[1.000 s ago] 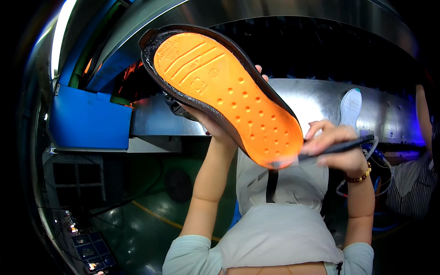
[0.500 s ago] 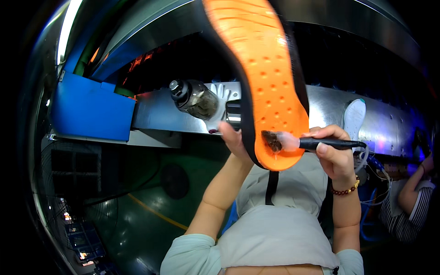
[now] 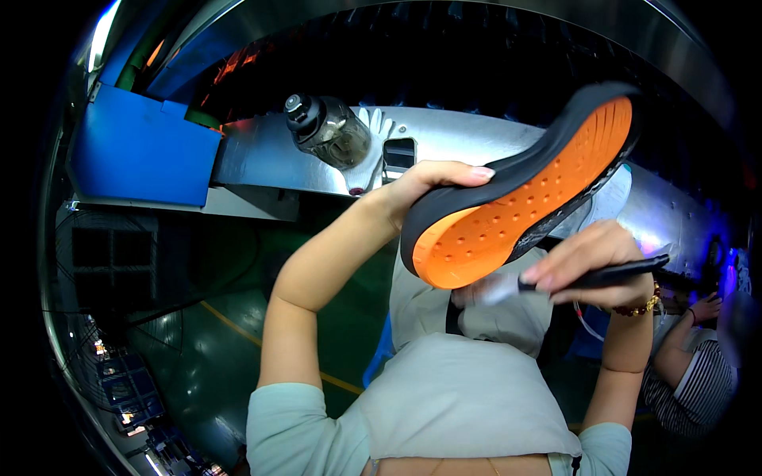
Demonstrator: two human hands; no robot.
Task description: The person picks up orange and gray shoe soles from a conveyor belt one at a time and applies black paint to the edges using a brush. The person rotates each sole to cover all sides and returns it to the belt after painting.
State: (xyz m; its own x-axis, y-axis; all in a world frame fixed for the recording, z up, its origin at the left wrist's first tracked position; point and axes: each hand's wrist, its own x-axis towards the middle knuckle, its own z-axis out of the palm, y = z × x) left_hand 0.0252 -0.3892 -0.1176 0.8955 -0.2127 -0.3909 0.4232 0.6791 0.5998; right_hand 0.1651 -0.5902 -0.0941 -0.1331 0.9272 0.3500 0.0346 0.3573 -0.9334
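Note:
My left hand (image 3: 435, 179) is closed around the heel end of a black-edged shoe sole (image 3: 530, 198), its thumb along the black side. The orange face of the sole, dotted with small dimples, is turned toward me, and the toe end tilts up to the right. My right hand (image 3: 591, 266) grips the black handle of a brush (image 3: 611, 275) just below the sole. The brush's pale ferrule and dark bristles are blurred and point left, near the heel; whether they touch the sole I cannot tell.
Behind my hands runs a metal bench (image 3: 254, 159). On it are a dark bottle (image 3: 327, 131), a white glove (image 3: 367, 163), a phone-like black object (image 3: 399, 153) and a white sole (image 3: 611, 194). A blue box (image 3: 143, 151) stands left. Another person (image 3: 698, 373) sits at right.
The sole has turned from upright to a slant, toe toward the upper right. My left hand now shows over its heel end. The brush has left the orange face and moved below it.

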